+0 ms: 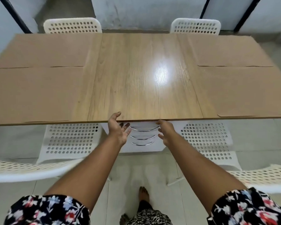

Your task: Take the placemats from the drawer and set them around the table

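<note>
Table [141,75]: rectangular top, light wood-grain laminate, smooth and glossy, with a bright glare patch right of centre.

Mats, four, flat tan rectangles with a matte, card-like surface, all lying on the table. Far-left mat [44,51] and near-left mat [34,95] lie edge to edge; far-right mat [230,52] and near-right mat [243,90] likewise. The middle strip of the top between the two pairs is bare wood.

Chairs, white plastic, perforated with round holes. Two backs show beyond the far edge, left [72,26] and right [195,26]. Two more stand at the near side, left [71,138] and right [206,138], seats part-tucked under the table.

Drawer unit [143,146]: white, under the near table edge, between the near chairs. Three curved chrome handles, stacked; all drawers look closed.

Left hand [118,129]: fingers spread and relaxed, gripping nothing, thumb at the table edge, fingertips just beside the top handle.

Right hand [165,132]: fingers loose, holding nothing, just beside the handles' right ends.

Sleeves: black floral print.

Floor: pale tile.
</note>
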